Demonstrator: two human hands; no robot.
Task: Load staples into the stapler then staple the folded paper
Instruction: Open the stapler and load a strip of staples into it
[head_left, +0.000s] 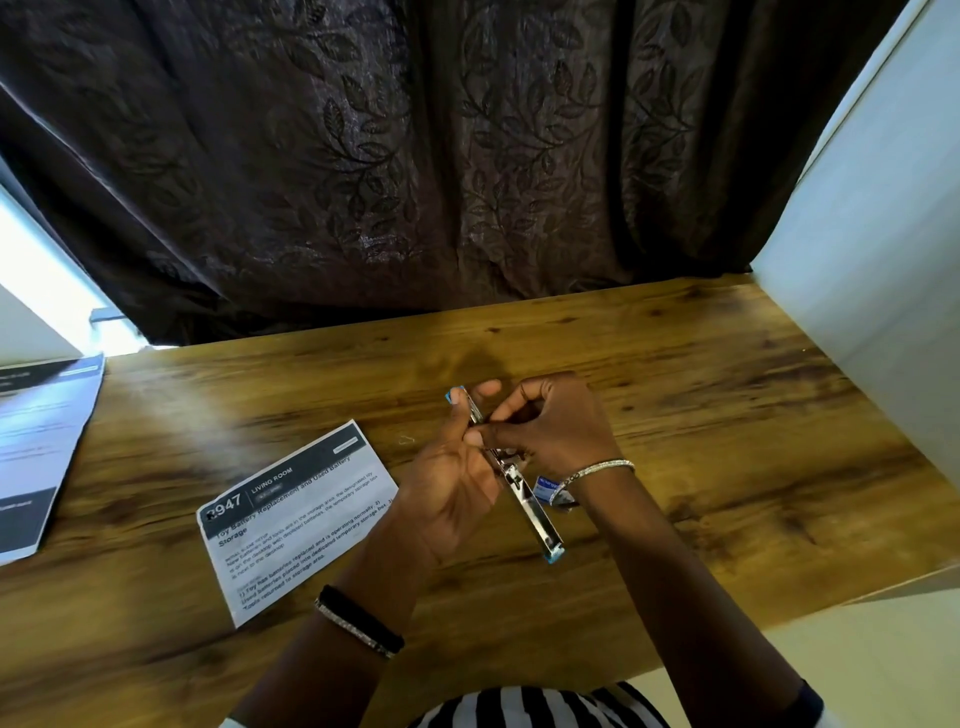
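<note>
Chrome stapler (530, 506): hinged open, left hand (452, 483) gripped it, fingers curled
Right hand (556, 431): fingertips pinched at its tray, loading seemingly midway
Folded paper (296, 519): sat aside, no stapling yet

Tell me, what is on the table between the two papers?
Nothing. In the head view, only bare table lies between the folded paper and the other sheet at the left edge.
</note>
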